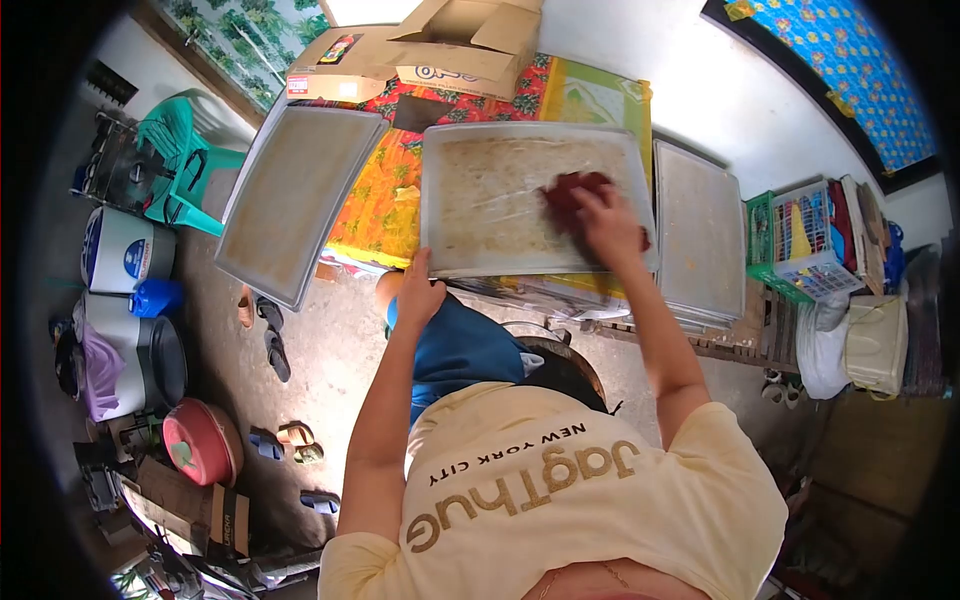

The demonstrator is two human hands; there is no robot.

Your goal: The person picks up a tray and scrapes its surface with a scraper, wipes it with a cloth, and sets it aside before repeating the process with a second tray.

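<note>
A large flat metal tray (490, 200) with a brown-stained surface lies before me on the table. My left hand (421, 292) grips its near left corner, fingers wrapped at the edge. On the tray's right part, my right hand (608, 222) presses down on a dark red cloth (577, 195), which is partly blurred and partly hidden under the fingers. Another tray (298, 190) rests at the left, tilted and overhanging the table's edge. More trays (698, 235) lie stacked at the right.
Cardboard boxes (455, 65) stand at the back of the table, on a flowered cover (385, 225). Crates (800, 240) sit at the far right. A green chair (180, 160), a red basin (198, 440) and sandals (277, 355) are on the left.
</note>
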